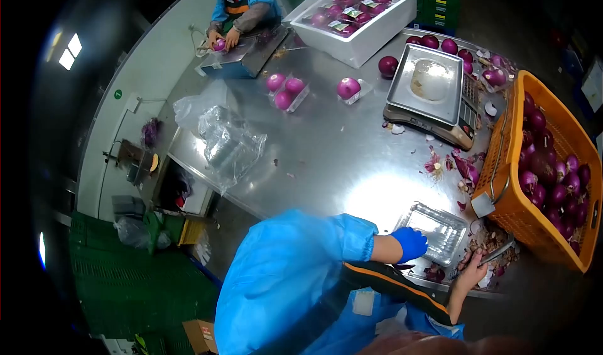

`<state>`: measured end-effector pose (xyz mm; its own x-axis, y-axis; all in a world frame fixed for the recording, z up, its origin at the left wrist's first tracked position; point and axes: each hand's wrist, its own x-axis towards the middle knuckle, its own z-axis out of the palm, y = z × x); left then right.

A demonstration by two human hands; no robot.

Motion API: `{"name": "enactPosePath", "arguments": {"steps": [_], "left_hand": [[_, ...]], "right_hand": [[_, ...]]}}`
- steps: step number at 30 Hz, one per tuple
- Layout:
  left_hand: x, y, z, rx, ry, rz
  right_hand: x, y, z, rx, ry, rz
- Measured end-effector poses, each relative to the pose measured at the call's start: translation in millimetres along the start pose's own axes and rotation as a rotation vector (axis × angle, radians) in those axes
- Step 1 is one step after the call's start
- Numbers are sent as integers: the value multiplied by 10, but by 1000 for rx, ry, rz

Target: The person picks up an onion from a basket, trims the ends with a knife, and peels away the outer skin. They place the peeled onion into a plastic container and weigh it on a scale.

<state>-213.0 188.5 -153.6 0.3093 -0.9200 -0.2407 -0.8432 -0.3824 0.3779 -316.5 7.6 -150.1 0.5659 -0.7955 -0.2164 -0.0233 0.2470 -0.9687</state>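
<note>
My left hand point(411, 244), in a blue glove, has its fingers curled at the left edge of a clear plastic tray point(445, 232) on the metal table. Bare and to the right of it, my right hand point(470, 274) is closed around the end of a curved grey knife-like tool point(500, 252). Onion skins point(487, 232) lie around that tool and beside the tray. An orange crate point(499, 213) of red onions point(558, 193) stands just beyond my right hand.
A scale point(429, 85) stands on the metal table point(314, 160), near loose onions and packed onions point(284, 100). Plastic bags point(229, 141) lie at the left. A white foam box point(370, 38) holds packed onions. A co-worker point(254, 3) handles an onion at a machine point(242, 56).
</note>
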Motion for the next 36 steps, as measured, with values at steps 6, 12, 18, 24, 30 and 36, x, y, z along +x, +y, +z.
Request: {"name": "enactPosePath", "arguments": {"steps": [6, 12, 18, 24, 30, 36], "left_hand": [[20, 83, -122, -61, 37, 1], [-29, 55, -257, -101, 99, -32], [-571, -442, -993, 87, 768, -260], [-643, -1890, -262, 119, 396, -688], [73, -1568, -914, 125, 696, -280], [1794, -352, -2512, 149, 694, 225]], "right_hand": [[111, 68, -223, -19, -98, 28], [167, -14, -288, -23, -171, 40], [101, 320, -523, -261, -176, 53], [-111, 443, -577, -258, -492, 155], [29, 602, -905, -410, -436, 45], [399, 490, -1057, -568, -474, -195]]}}
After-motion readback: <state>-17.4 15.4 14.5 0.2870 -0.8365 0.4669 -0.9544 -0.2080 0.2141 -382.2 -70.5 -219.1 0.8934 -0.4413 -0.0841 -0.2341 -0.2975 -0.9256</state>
